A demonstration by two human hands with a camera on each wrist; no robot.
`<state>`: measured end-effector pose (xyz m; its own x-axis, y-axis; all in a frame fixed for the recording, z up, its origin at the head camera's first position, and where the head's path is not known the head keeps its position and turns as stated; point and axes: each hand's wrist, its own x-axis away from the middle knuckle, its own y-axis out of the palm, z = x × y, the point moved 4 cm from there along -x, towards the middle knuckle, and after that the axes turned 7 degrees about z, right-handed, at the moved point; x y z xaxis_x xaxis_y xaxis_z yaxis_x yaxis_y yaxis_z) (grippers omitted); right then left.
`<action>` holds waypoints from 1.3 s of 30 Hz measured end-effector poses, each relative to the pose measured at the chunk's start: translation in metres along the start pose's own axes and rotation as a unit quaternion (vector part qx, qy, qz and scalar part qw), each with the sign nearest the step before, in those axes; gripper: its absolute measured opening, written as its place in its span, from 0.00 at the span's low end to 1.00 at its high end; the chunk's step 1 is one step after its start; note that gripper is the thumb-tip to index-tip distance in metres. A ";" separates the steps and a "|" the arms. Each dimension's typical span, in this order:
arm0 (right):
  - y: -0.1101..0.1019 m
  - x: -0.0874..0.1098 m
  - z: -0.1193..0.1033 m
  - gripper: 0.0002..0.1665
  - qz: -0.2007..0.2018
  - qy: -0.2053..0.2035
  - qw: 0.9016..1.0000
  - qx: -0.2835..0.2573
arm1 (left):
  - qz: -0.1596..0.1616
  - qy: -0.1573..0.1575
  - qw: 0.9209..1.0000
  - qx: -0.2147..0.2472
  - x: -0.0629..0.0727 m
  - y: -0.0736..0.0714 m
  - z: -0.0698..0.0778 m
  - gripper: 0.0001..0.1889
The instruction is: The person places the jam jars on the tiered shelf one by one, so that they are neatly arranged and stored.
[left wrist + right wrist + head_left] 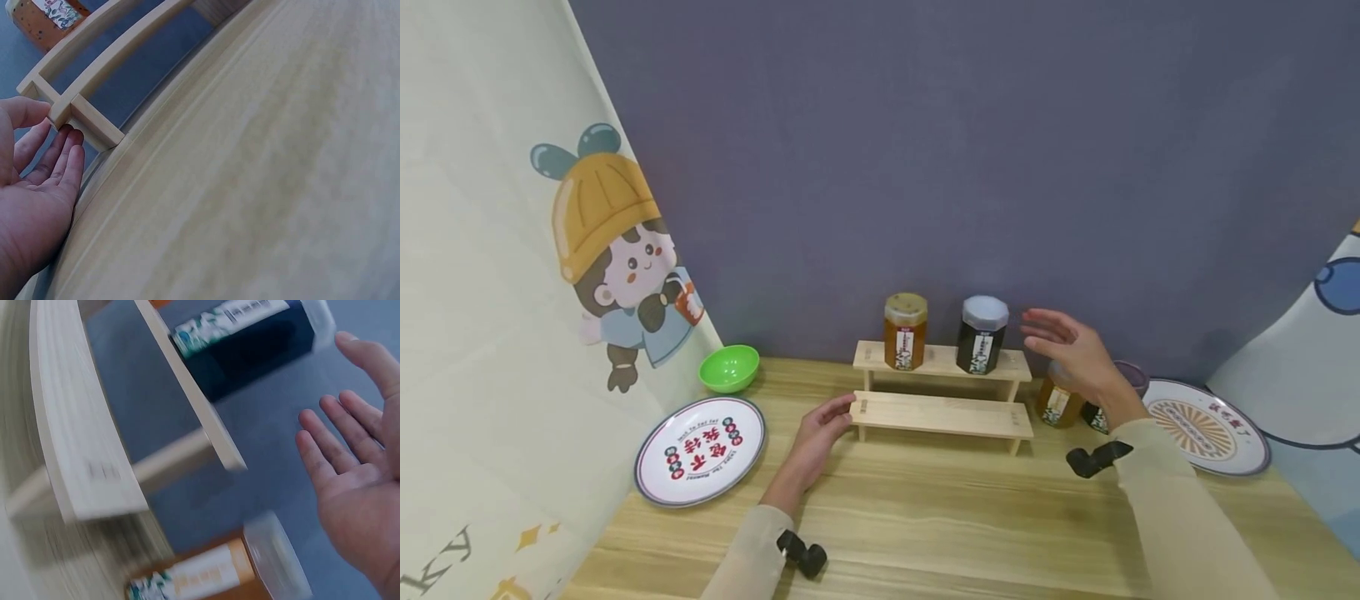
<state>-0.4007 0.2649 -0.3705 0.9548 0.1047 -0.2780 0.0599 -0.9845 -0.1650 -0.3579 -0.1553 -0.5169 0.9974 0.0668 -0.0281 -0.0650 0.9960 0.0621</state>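
Note:
A two-step wooden stand (942, 414) stands on the table. My left hand (817, 437) pinches the left end of its lower step; in the left wrist view the thumb (28, 112) lies against the corner with the fingers beneath. The upper step carries an amber jar (906, 332) at left and a dark jar (982, 335) with a pale lid at right. My right hand (1077, 358) hangs just right of the dark jar, fingers apart and holding nothing; in the right wrist view a gap shows between it and the jar (250, 353).
Behind the right hand, another amber jar (1057, 403) and a dark purple-lidded jar (1131, 377), partly hidden, stand on the table. A patterned plate (1250, 454) lies at the right. A green bowl (730, 369) and a white plate (700, 492) are at the left.

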 end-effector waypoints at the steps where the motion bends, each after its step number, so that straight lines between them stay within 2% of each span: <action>1: -0.005 0.003 0.000 0.41 0.001 0.001 1.000 0.008 | 0.002 0.001 1.000 -0.002 0.000 0.000 0.000 0.23; 10: -0.060 0.024 0.003 0.39 0.013 0.015 1.000 0.012 | 0.006 -0.005 1.000 0.011 0.002 0.000 -0.006 0.23; 18: -0.107 0.039 0.016 0.34 0.047 -0.004 0.995 -0.083 | 0.014 0.001 1.000 0.006 0.002 -0.003 0.000 0.23; 22: -0.127 0.049 0.030 0.32 0.076 0.027 0.993 -0.084 | 0.014 -0.004 1.000 0.009 0.001 -0.004 -0.001 0.23; 26: -0.137 0.055 0.042 0.34 0.089 0.059 0.992 -0.060 | 0.013 -0.005 1.000 0.007 0.000 -0.004 -0.001 0.24; 33: -0.144 0.059 0.061 0.43 0.090 0.094 0.991 0.014 | 0.014 -0.008 1.000 0.008 0.000 -0.003 0.000 0.23; 39: -0.143 0.065 0.083 0.45 0.080 0.134 0.983 0.100 | 0.009 -0.007 1.000 0.007 -0.001 -0.001 0.000 0.23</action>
<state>-0.3711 0.4243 -0.4439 0.9914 -0.1157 -0.0617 -0.1297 -0.9350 -0.3300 -0.3588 -0.1566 -0.5173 0.9963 0.0848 -0.0128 -0.0836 0.9936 0.0762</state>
